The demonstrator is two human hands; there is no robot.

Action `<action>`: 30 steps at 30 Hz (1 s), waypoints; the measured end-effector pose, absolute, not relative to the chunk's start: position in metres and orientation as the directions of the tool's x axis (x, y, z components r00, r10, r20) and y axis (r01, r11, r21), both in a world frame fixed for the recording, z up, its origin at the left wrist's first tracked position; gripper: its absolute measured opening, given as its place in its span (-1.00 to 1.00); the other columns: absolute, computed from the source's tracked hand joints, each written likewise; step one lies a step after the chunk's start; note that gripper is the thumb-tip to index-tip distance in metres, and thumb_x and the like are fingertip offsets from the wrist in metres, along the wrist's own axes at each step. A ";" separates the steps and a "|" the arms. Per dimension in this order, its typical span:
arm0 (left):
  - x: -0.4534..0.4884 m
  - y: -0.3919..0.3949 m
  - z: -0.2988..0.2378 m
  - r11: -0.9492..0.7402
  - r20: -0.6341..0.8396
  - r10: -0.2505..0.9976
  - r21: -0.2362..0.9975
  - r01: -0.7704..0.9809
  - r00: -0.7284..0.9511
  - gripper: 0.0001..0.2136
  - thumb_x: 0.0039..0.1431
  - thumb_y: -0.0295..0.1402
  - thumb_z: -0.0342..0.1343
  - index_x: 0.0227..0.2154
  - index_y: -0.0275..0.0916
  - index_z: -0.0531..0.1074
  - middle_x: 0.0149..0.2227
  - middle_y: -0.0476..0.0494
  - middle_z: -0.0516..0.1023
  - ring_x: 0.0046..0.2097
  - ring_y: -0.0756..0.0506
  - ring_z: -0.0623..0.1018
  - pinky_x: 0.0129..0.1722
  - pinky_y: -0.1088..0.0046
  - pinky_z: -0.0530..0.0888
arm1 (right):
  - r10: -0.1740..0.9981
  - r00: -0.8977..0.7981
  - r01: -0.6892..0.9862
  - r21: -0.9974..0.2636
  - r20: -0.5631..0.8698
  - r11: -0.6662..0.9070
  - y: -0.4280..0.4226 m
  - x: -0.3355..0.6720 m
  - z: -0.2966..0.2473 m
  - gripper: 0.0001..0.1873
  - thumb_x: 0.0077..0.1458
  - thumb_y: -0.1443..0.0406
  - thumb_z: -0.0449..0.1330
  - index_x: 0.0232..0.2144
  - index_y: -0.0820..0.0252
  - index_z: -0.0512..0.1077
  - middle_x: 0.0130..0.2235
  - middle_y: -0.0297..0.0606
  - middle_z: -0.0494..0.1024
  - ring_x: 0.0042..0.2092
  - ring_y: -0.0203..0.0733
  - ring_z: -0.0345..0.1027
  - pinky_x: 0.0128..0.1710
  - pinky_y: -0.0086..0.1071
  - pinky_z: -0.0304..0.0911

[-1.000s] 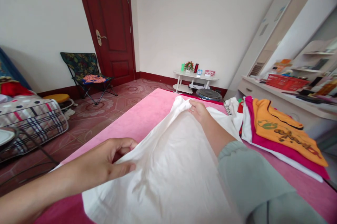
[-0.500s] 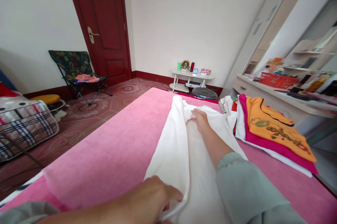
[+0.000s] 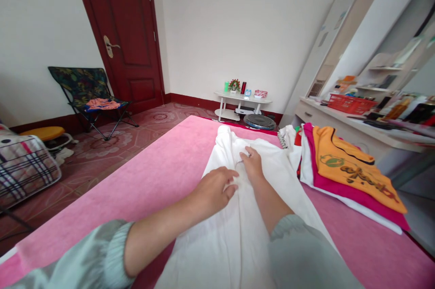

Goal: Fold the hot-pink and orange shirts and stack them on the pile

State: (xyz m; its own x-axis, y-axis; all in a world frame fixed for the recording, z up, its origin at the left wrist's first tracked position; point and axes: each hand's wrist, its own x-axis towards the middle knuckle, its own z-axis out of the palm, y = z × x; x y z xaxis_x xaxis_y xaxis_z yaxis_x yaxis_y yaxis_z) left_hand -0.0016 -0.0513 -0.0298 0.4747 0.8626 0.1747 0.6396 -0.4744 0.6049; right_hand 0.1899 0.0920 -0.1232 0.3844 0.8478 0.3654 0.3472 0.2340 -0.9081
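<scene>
A white garment (image 3: 217, 252) lies lengthwise on the pink bed cover, its left side folded over toward the middle and bunched at the far end. My right hand (image 3: 251, 164) is near that far end, fingertips closed on the cloth by the fold. Just left of it and nearer to me, my left hand (image 3: 215, 189) is over the folded layer. Its thumb and forefinger are apart, with no cloth visible between them.
A stack of folded clothes, an orange shirt (image 3: 346, 162) on top, lies to the right on the pink bed cover (image 3: 146, 180). Beyond it stands a dresser with a red basket (image 3: 351, 103). A low white table (image 3: 243, 98), a folding chair (image 3: 83, 85) and a red door (image 3: 125, 31) are farther off.
My left hand has let go of the garment's near edge and moved forward, close to my right hand. The fold now lies flatter. My right hand stays near the far end.
</scene>
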 end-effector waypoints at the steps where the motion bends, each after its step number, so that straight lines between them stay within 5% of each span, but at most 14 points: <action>1: 0.004 -0.038 -0.039 -0.487 0.227 0.869 0.545 0.683 0.440 -0.57 0.15 -0.33 -0.02 0.10 -0.27 0.29 0.03 -0.24 0.41 0.03 -0.14 0.42 0.04 0.35 0.33 | 0.851 0.376 0.348 -0.907 0.367 0.238 0.093 0.191 -0.123 -0.46 -0.17 0.19 0.22 -0.09 0.30 0.44 0.02 -0.05 0.44 0.06 0.01 0.29 0.09 -0.17 0.17; 5: 0.011 -0.009 -0.072 -0.419 0.167 0.908 0.377 0.826 0.385 -0.39 0.20 -0.14 -0.09 0.22 -0.41 0.08 0.28 -0.40 0.04 0.29 -0.25 0.07 0.23 0.22 0.08 | 0.900 0.313 0.250 -0.940 0.304 0.230 0.105 0.198 -0.121 -0.54 -0.18 0.16 0.25 -0.15 0.15 0.49 -0.08 -0.21 0.53 0.00 0.00 0.36 0.00 -0.17 0.27; 9: 0.009 -0.008 -0.087 -0.437 0.134 0.900 0.286 0.853 0.416 -0.42 0.27 -0.06 -0.26 0.25 -0.29 0.06 0.32 -0.34 -0.07 0.33 -0.25 -0.09 0.27 0.15 -0.06 | 0.930 0.278 0.193 -0.962 0.242 0.192 0.115 0.198 -0.118 -0.58 -0.19 0.16 0.26 -0.23 0.22 0.53 -0.15 -0.15 0.56 -0.04 0.06 0.38 0.00 -0.09 0.26; 13: 0.009 -0.007 -0.088 -0.440 0.121 0.898 0.267 0.858 0.423 -0.41 0.27 -0.03 -0.30 0.26 -0.24 0.03 0.33 -0.30 -0.10 0.33 -0.24 -0.10 0.26 0.15 -0.05 | 0.875 0.339 0.296 -0.922 0.344 0.248 0.108 0.192 -0.119 -0.39 -0.17 0.18 0.22 -0.01 0.28 0.40 0.21 -0.07 0.21 0.22 0.02 0.06 0.21 -0.15 -0.03; 16: 0.008 -0.006 -0.088 -0.458 0.131 0.889 0.264 0.849 0.439 -0.42 0.27 -0.03 -0.29 0.26 -0.22 0.04 0.33 -0.26 -0.10 0.33 -0.23 -0.11 0.26 0.15 -0.05 | 0.829 0.374 0.443 -0.866 0.415 0.233 0.098 0.189 -0.117 -0.33 -0.11 0.20 0.15 0.10 0.33 0.28 0.28 -0.03 0.03 0.27 -0.02 -0.07 0.26 -0.21 -0.14; 21: 0.006 -0.007 -0.086 -0.487 0.152 0.874 0.287 0.825 0.462 -0.46 0.28 -0.07 -0.25 0.24 -0.20 0.08 0.32 -0.22 -0.05 0.33 -0.22 -0.08 0.26 0.14 -0.05 | 0.790 0.408 0.706 -0.707 0.459 0.046 0.083 0.184 -0.110 -0.41 -0.04 0.36 0.00 0.09 0.41 0.27 0.20 0.08 0.16 0.19 0.07 0.10 0.17 -0.18 0.03; 26: 0.007 -0.010 -0.082 -0.496 0.184 0.868 0.333 0.802 0.461 -0.49 0.26 -0.09 -0.17 0.20 -0.19 0.17 0.30 -0.21 0.05 0.31 -0.21 0.02 0.25 0.16 0.00 | 0.754 0.456 0.802 -0.585 0.473 -0.118 0.075 0.184 -0.110 -0.52 -0.10 0.41 0.03 -0.06 0.27 0.42 0.05 0.07 0.33 -0.05 0.06 0.34 -0.09 -0.19 0.25; 30: 0.001 -0.003 -0.077 -0.367 0.300 0.920 0.433 0.823 0.252 -0.61 0.25 -0.14 -0.13 0.03 -0.18 0.37 0.21 -0.20 0.22 0.22 -0.19 0.22 0.19 0.25 0.16 | 0.774 0.458 0.834 -0.512 0.438 -0.204 0.071 0.188 -0.107 -0.65 -0.13 0.39 0.08 -0.24 0.24 0.50 0.02 0.06 0.34 -0.03 0.13 0.30 -0.10 -0.11 0.22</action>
State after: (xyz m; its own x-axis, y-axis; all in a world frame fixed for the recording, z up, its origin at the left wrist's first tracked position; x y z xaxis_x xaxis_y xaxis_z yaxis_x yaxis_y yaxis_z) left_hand 0.0008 -0.0029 -0.0766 0.2524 0.9199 0.3003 0.8230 -0.3672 0.4334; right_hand 0.1882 0.0713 -0.1071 0.4578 0.7738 0.4378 0.8343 -0.2036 -0.5124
